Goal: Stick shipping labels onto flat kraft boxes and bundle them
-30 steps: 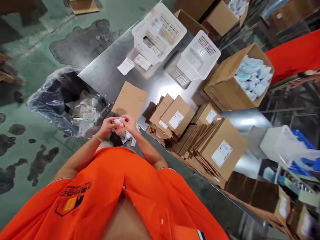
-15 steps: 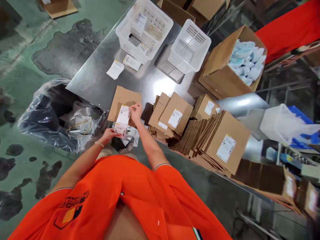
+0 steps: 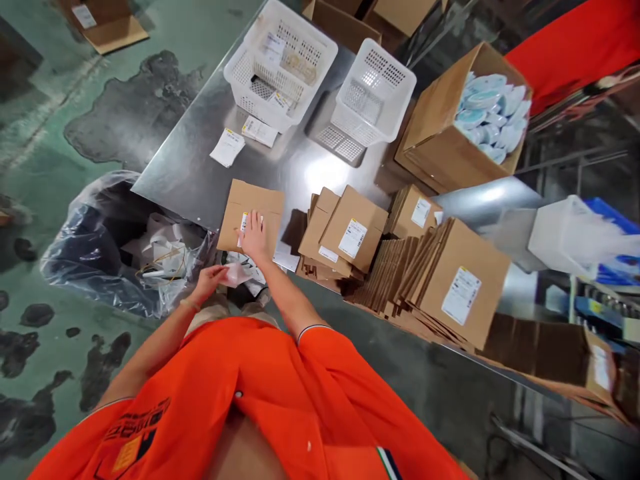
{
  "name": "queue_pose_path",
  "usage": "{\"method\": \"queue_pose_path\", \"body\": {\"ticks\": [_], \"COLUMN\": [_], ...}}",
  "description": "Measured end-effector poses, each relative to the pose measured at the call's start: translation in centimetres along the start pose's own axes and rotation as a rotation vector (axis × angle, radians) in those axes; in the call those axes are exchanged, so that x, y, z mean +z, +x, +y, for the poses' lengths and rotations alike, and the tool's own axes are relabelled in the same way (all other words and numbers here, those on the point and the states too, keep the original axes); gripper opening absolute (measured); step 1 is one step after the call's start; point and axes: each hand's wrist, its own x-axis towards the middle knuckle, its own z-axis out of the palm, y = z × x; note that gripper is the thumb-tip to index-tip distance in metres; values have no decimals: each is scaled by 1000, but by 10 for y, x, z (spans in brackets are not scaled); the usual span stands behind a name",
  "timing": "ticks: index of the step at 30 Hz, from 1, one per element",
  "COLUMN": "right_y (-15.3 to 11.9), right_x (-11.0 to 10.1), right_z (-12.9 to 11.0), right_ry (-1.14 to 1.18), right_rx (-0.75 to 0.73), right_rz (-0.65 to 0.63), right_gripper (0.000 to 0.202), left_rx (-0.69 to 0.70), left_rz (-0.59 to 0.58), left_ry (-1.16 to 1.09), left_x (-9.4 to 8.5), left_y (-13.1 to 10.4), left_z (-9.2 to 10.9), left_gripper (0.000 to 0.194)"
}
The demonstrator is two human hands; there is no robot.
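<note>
My right hand (image 3: 254,238) lies flat, fingers extended, on a white shipping label (image 3: 243,230) that sits on a flat brown cardboard box (image 3: 270,203) at the table's near edge. The hand covers most of the label. My left hand (image 3: 210,283) is closed in a pinch on a crumpled, pinkish-white piece of label backing paper (image 3: 235,275), held just off the table edge, below the box. More pale strips (image 3: 254,279) hang or lie beneath that paper, partly hidden.
A lined waste bin (image 3: 83,280) stands left of the metal table (image 3: 185,160). Label stacks (image 3: 227,147) lie near white baskets (image 3: 313,93). Stacked flat boxes (image 3: 353,223) with labels fill the right side, and a carton (image 3: 435,150) of wrapped bluish-white items stands behind them.
The label has come onto the cardboard, and my right hand has moved from pinching its edge to lying flat over it. My left hand has drawn the backing paper down and away.
</note>
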Motion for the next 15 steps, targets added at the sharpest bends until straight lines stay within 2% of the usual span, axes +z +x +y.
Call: {"method": "queue_pose_path", "body": {"ticks": [4, 6, 8, 11, 13, 15], "right_y": [-4, -6, -8, -8, -11, -21], "right_x": [-10, -14, -15, -19, -35, -69], "right_z": [32, 42, 41, 28, 29, 49], "right_ry": [57, 142, 193, 192, 224, 265], "right_rx": [424, 550, 560, 530, 510, 459], "right_rz": [208, 224, 228, 253, 253, 294], "right_gripper": [65, 59, 52, 46, 47, 49], "left_rx": [43, 42, 66, 119, 120, 112], "left_rz": [123, 150, 162, 207, 188, 82], "left_ry": [119, 177, 187, 168, 127, 48], "left_x": [2, 3, 3, 4, 7, 11], "left_y": [42, 54, 57, 47, 35, 19], "left_z": [38, 52, 61, 69, 73, 76], "left_gripper": [81, 81, 75, 74, 83, 94]}}
